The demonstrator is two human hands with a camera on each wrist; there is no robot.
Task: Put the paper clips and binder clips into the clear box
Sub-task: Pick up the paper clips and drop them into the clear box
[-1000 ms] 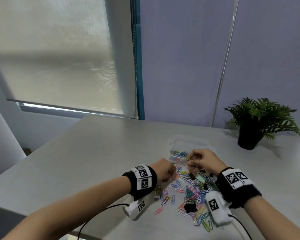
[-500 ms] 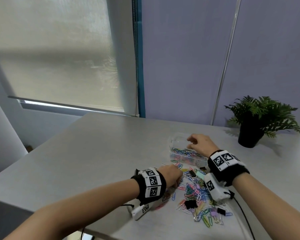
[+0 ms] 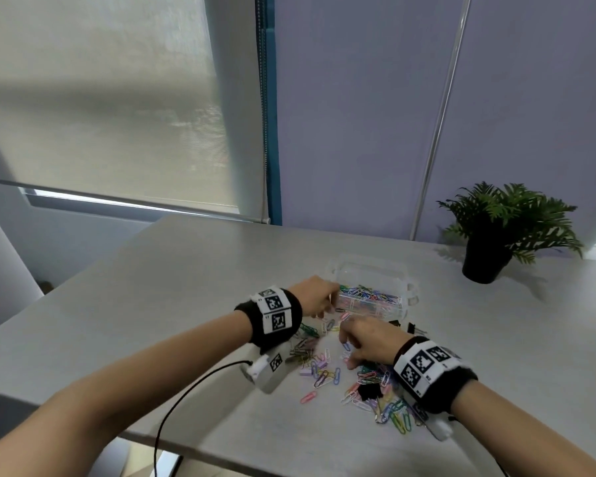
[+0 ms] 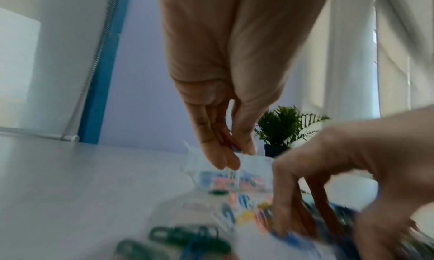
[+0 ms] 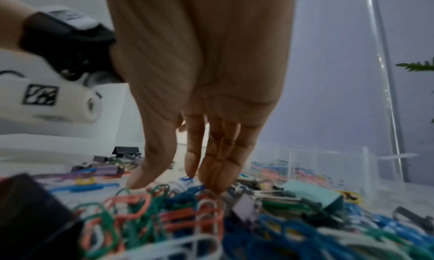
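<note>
The clear box (image 3: 370, 270) stands past the pile, with several coloured paper clips inside. My left hand (image 3: 326, 304) is at the box's left end; in the left wrist view its thumb and fingers (image 4: 236, 151) pinch a few paper clips, and a white one dangles below. My right hand (image 3: 347, 342) is lowered onto the loose pile of paper clips (image 3: 369, 383). In the right wrist view it (image 5: 173, 180) has straight fingers and the thumb apart, the tips touching the clips. A black binder clip (image 3: 369, 392) and a mint binder clip (image 5: 312, 191) lie in the pile.
A potted plant (image 3: 486, 256) stands at the back right of the grey table (image 3: 186, 287). More binder clips (image 5: 126, 149) lie left of the pile. The table's front edge runs just below my forearms, and a black cable (image 3: 186, 390) hangs from my left wrist.
My right hand drew back from the box and came down on the pile. My left hand lifted from the pile and moved forward to the box's left end with clips.
</note>
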